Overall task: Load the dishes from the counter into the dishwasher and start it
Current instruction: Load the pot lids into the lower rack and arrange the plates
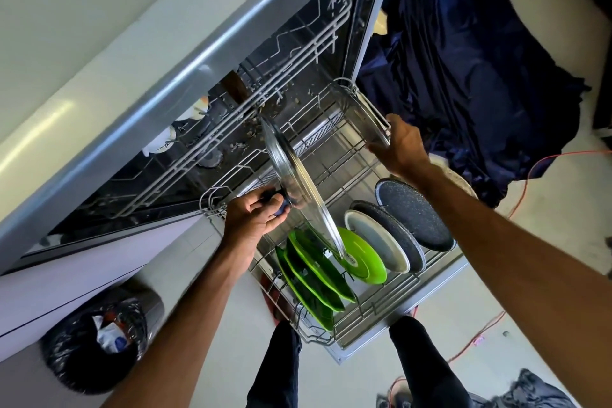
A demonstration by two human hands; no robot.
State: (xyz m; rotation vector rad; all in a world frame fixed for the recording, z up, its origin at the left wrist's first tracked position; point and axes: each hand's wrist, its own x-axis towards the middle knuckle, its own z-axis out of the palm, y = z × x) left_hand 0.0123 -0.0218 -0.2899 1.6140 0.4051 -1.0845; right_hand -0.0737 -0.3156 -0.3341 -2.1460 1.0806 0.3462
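Standing over the pulled-out lower rack (374,318), the person looks well into the loading. Nearest the person, dark green plates (314,272) stand on edge in the rack. A lime plate (361,258), a pale plate (377,242) and two dark speckled pans (414,212) are ranked just beyond, to the right. Above them the left hand (251,219) has its grip closed round the dark knob (281,205) of a glass lid (298,175). The lid is tilted on edge, its lower rim down among the plates, and it seems not yet seated. Farther on, the right hand (402,146) is at the rack's far right corner, against the rim of a second clear lid (361,113). Whether its grip closes on that lid or on the wire cannot be told. Beyond, the upper rack (265,86) holds some white crockery (159,142). Little of the surface (49,129) shows, so what waits there is unknown. Probably left: seating the lid, pushing the racks in, shutting the door (361,339) and starting the dishwasher (298,43).
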